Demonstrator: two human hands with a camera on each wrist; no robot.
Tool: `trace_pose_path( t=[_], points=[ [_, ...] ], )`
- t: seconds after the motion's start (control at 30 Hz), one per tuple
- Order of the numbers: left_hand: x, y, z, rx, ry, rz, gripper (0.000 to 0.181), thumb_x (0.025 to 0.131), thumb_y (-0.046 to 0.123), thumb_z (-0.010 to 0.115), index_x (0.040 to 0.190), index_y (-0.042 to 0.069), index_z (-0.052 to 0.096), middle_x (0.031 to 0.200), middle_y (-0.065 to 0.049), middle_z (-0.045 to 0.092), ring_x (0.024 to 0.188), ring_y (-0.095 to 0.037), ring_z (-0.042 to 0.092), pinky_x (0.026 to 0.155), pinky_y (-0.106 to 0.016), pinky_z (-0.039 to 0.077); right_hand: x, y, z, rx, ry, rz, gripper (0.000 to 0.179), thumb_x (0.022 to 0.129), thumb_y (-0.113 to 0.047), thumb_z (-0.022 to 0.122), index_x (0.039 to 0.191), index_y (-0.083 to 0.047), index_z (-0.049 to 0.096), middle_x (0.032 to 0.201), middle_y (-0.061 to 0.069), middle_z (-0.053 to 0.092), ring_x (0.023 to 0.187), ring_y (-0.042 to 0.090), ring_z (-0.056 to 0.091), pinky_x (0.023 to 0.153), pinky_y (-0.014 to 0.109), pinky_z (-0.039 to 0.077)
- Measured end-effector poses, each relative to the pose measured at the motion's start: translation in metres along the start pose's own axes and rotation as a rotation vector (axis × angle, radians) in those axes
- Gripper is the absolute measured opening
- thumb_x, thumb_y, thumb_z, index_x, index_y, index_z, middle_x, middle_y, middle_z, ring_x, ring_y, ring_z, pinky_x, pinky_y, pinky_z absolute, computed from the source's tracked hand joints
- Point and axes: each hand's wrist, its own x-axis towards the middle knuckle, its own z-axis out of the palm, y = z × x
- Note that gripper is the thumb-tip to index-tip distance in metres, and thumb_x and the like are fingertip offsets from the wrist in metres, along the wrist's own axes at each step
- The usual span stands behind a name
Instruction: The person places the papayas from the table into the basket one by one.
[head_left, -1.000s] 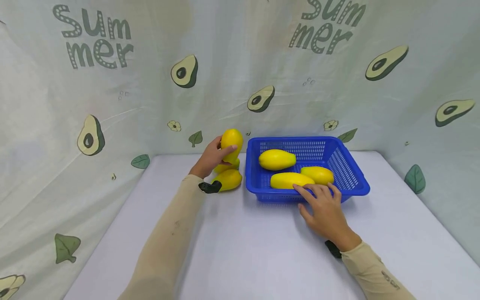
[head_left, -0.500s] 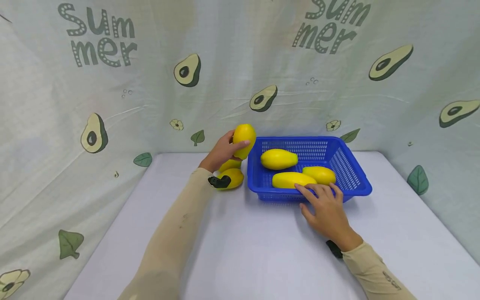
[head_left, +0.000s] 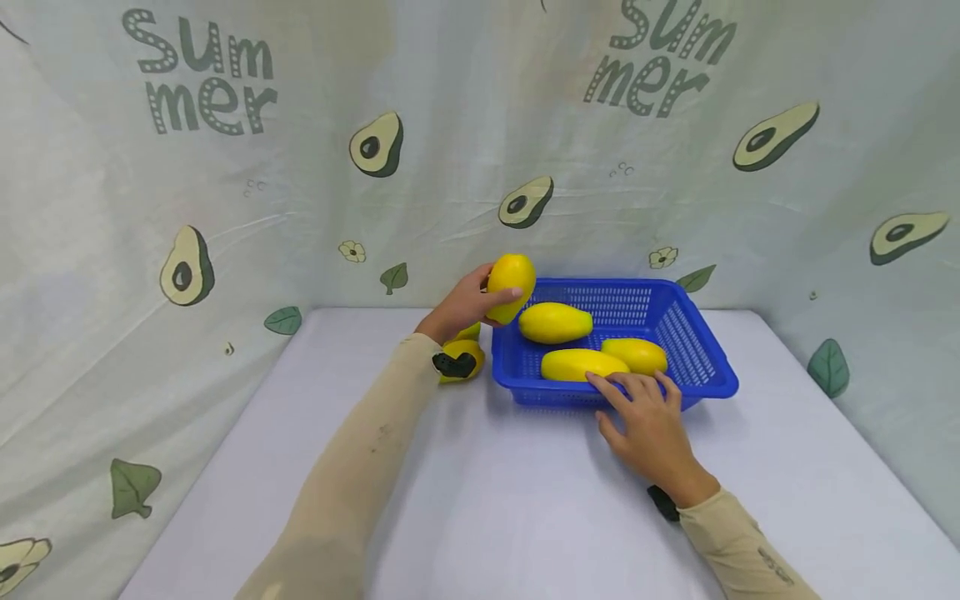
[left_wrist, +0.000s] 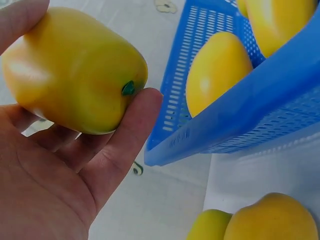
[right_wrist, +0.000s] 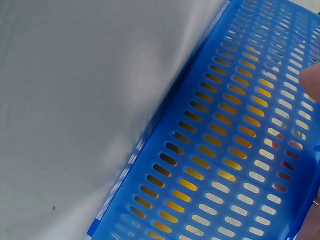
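Note:
In the head view my left hand (head_left: 461,308) grips a yellow papaya (head_left: 512,279) above the left rim of a blue basket (head_left: 540,386). The left wrist view shows this papaya (left_wrist: 75,65) between thumb and fingers, its small green stem end outward. Inside the basket lie three more papayas: one at the back left (head_left: 555,322), one along the front (head_left: 577,364), one beside it to the right (head_left: 636,356). My right hand (head_left: 652,433) holds the basket's front rim, fingers over the top and thumb outside. Only a fingertip (right_wrist: 311,82) shows clearly in the right wrist view.
Left of the basket two more papayas lie on the white table, a near one (head_left: 477,354) and one behind (head_left: 468,332), both partly hidden by the left wrist. A printed cloth (head_left: 450,167) hangs behind the table. Each wrist carries a black strap (head_left: 453,365).
My left hand has moved right with the papaya, from above the papayas on the table to the basket's left rim. The right hand stays at the front rim.

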Motion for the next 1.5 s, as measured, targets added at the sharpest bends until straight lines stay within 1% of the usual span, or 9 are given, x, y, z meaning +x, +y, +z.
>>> trace_pose_path(
  t=[0.17, 0.33, 0.53, 0.77, 0.9, 1.23, 1.3, 1.37, 1.5],
  points=[
    [0.003, 0.004, 0.004, 0.064, -0.035, -0.022, 0.083, 0.086, 0.056, 0.072, 0.152, 0.021, 0.037, 0.130, -0.003, 0.054, 0.110, -0.025, 0.059, 0.082, -0.041, 0.058, -0.002, 0.000, 0.001, -0.001, -0.009, -0.004, 0.062, 0.082, -0.023, 0.071, 0.143, -0.023, 0.057, 0.120, 0.013, 0.059, 0.112, 0.041, 0.051, 0.103, 0.070, 0.022],
    [0.006, 0.018, 0.006, 0.157, -0.070, -0.015, 0.086, 0.086, 0.057, 0.072, 0.154, 0.022, 0.035, 0.130, -0.002, 0.053, 0.108, -0.024, 0.059, 0.081, -0.039, 0.058, -0.003, 0.002, 0.001, -0.001, -0.006, -0.004, 0.061, 0.082, -0.024, 0.071, 0.142, -0.023, 0.058, 0.120, 0.013, 0.058, 0.112, 0.041, 0.051, 0.103, 0.070, 0.022],
    [0.009, 0.034, 0.007, 0.285, -0.123, -0.009, 0.084, 0.085, 0.055, 0.073, 0.154, 0.023, 0.036, 0.128, -0.002, 0.054, 0.106, -0.022, 0.059, 0.079, -0.036, 0.057, -0.003, 0.003, 0.001, -0.011, -0.009, -0.005, 0.060, 0.084, -0.026, 0.070, 0.142, -0.023, 0.058, 0.120, 0.013, 0.058, 0.112, 0.041, 0.051, 0.104, 0.070, 0.022],
    [0.014, 0.039, 0.014, 0.369, -0.199, -0.020, 0.085, 0.086, 0.053, 0.073, 0.156, 0.024, 0.033, 0.130, 0.000, 0.056, 0.106, -0.020, 0.060, 0.079, -0.035, 0.057, -0.003, 0.003, 0.003, -0.006, -0.005, -0.008, 0.064, 0.082, -0.021, 0.075, 0.143, -0.023, 0.057, 0.120, 0.013, 0.059, 0.112, 0.040, 0.050, 0.103, 0.070, 0.022],
    [0.017, 0.042, 0.017, 0.428, -0.227, -0.020, 0.085, 0.087, 0.051, 0.073, 0.157, 0.024, 0.032, 0.129, 0.000, 0.057, 0.105, -0.019, 0.060, 0.079, -0.033, 0.057, -0.003, 0.003, 0.004, -0.011, -0.001, -0.002, 0.064, 0.082, -0.021, 0.074, 0.143, -0.023, 0.057, 0.120, 0.013, 0.058, 0.112, 0.040, 0.050, 0.104, 0.070, 0.022],
    [0.025, 0.057, 0.018, 0.512, -0.222, -0.017, 0.088, 0.086, 0.051, 0.074, 0.157, 0.025, 0.029, 0.127, -0.001, 0.057, 0.104, -0.020, 0.060, 0.081, -0.035, 0.056, -0.003, 0.003, 0.004, -0.010, 0.008, -0.012, 0.064, 0.081, -0.021, 0.075, 0.143, -0.022, 0.057, 0.120, 0.013, 0.058, 0.112, 0.041, 0.050, 0.102, 0.071, 0.023],
    [0.026, 0.059, 0.019, 0.539, -0.219, -0.023, 0.090, 0.085, 0.053, 0.074, 0.158, 0.026, 0.028, 0.134, -0.004, 0.055, 0.109, -0.022, 0.059, 0.086, -0.038, 0.055, -0.003, 0.004, 0.004, -0.010, 0.005, -0.010, 0.064, 0.081, -0.022, 0.073, 0.143, -0.022, 0.057, 0.121, 0.013, 0.058, 0.112, 0.041, 0.050, 0.103, 0.071, 0.023],
    [0.027, 0.060, 0.019, 0.575, -0.215, -0.026, 0.092, 0.085, 0.056, 0.072, 0.159, 0.024, 0.027, 0.142, -0.007, 0.052, 0.119, -0.025, 0.056, 0.094, -0.041, 0.052, -0.002, 0.004, 0.003, -0.010, 0.001, -0.008, 0.063, 0.082, -0.023, 0.072, 0.143, -0.022, 0.056, 0.121, 0.013, 0.058, 0.112, 0.041, 0.050, 0.103, 0.071, 0.022],
    [0.027, 0.056, 0.017, 0.638, -0.190, -0.018, 0.086, 0.090, 0.060, 0.065, 0.157, 0.019, 0.031, 0.151, -0.012, 0.045, 0.133, -0.027, 0.047, 0.105, -0.046, 0.044, -0.002, 0.003, 0.003, -0.012, 0.001, -0.007, 0.062, 0.082, -0.023, 0.073, 0.142, -0.022, 0.057, 0.120, 0.013, 0.058, 0.112, 0.040, 0.050, 0.104, 0.070, 0.022]
  ],
)
